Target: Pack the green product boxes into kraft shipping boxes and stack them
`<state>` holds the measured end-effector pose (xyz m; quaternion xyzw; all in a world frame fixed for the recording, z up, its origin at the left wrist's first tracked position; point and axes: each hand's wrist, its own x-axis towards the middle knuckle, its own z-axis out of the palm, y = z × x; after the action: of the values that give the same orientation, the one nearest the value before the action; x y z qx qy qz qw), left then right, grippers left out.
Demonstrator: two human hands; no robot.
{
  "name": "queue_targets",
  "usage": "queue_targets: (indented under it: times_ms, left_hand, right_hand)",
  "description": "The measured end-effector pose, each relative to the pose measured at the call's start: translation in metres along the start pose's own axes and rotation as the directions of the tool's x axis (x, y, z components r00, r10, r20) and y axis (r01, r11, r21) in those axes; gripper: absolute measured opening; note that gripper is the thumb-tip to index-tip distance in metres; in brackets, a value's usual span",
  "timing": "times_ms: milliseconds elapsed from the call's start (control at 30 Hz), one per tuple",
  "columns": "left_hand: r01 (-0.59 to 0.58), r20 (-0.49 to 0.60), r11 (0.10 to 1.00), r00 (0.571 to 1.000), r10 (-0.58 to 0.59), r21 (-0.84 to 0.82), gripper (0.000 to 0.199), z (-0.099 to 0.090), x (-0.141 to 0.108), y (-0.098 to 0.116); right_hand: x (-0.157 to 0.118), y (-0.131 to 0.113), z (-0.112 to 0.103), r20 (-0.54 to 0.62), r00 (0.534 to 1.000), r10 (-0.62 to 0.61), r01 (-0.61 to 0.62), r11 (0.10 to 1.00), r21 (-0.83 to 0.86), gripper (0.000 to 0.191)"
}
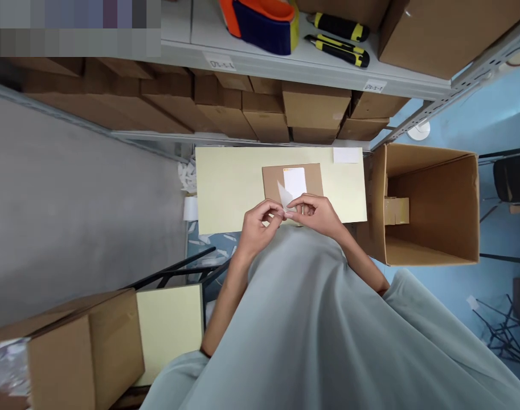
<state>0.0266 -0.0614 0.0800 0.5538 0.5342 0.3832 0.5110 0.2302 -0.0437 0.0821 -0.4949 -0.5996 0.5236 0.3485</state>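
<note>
Standing at the lower left, a cardboard carton (114, 344) with clear plastic packaging (12, 364) showing at one side sits next to a small pale-yellow tabletop (170, 324). Farther in, crumpled white paper scraps (187, 175) gather near the left end of the main pale-yellow table (225, 188), with a white roll (190, 208) just below them. Behind this table, a row of cardboard boxes (219, 117) lines the lower shelf.

The left hand (256, 226) is over the table's front edge, fingers bent toward the thumb and tips close to the lower end of a thin, whitish slip (284, 195); I cannot tell whether they pinch it. On the upper shelf lies an orange-and-blue tape dispenser (263, 25). The slip stands tilted over a flat brown cardboard box (271, 181), which lies near the table's middle with a white rectangular label (295, 180) on its top face. The right hand (322, 213) reaches in from the other side, thumb and fingertips pinching the slip low down, close to the left fingertips.

Right of the dispenser rest two black-and-yellow utility knives (340, 27). A white card (346, 155) lies near the table's far right corner. Beside the right end stands a large open carton (447, 196) with smaller boxes (397, 210) inside.
</note>
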Motion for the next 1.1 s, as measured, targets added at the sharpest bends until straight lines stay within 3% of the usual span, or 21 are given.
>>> queue_targets:
  times_ms: [200, 333, 567, 667, 767, 900, 1033, 1067, 1100]
  left_hand:
    - [-0.012, -0.039, 1.0, 0.999, 0.011, -0.018, 0.025, -0.004, -0.01, -0.008]
    - [0.032, -0.067, 0.999, 0.997, -0.033, -0.013, 0.023, -0.014, -0.011, -0.026]
    - [0.139, -0.203, 0.977, 0.974, -0.105, 0.16, 0.012, -0.055, -0.013, -0.068]
    - [0.187, -0.246, 0.945, 0.962, -0.12, 0.27, 0.006, -0.089, -0.01, -0.082]
    - [0.262, -0.313, 0.874, 0.94, -0.135, 0.41, 0.006, -0.136, 0.001, -0.096]
    - [0.487, -0.51, 0.692, 0.837, -0.197, 0.532, 0.008, -0.213, 0.026, -0.111]
    - [0.656, -0.685, 0.556, 0.701, -0.199, 0.511, 0.012, -0.286, 0.058, -0.099]
    - [0.663, -0.707, 0.559, 0.684, -0.181, 0.498, 0.011, -0.301, 0.067, -0.091]
    - [0.614, -0.689, 0.61, 0.709, -0.15, 0.5, 0.011, -0.314, 0.075, -0.081]
  right_hand:
    - [0.011, -0.005, 0.011, 0.067, 0.998, -0.006, 0.008, 1.0, -0.028, 0.036]
    - [0.015, 0.005, 0.013, 0.026, 0.998, 0.058, -0.058, 0.998, -0.027, 0.028]
    - [0.017, 0.011, 0.005, -0.104, 0.978, 0.18, -0.184, 0.982, -0.029, 0.033]
    - [0.015, 0.011, 0.006, -0.119, 0.968, 0.219, -0.225, 0.974, -0.033, 0.033]
    - [0.012, 0.009, 0.011, -0.128, 0.955, 0.267, -0.272, 0.962, -0.027, 0.035]
    - [0.012, 0.003, 0.02, -0.182, 0.94, 0.289, -0.291, 0.957, 0.018, 0.037]
    - [0.014, -0.003, 0.03, -0.257, 0.917, 0.304, -0.294, 0.953, 0.077, 0.039]
    - [0.014, -0.004, 0.033, -0.267, 0.913, 0.309, -0.296, 0.951, 0.086, 0.04]
    - [0.014, -0.004, 0.037, -0.276, 0.909, 0.312, -0.297, 0.95, 0.095, 0.042]
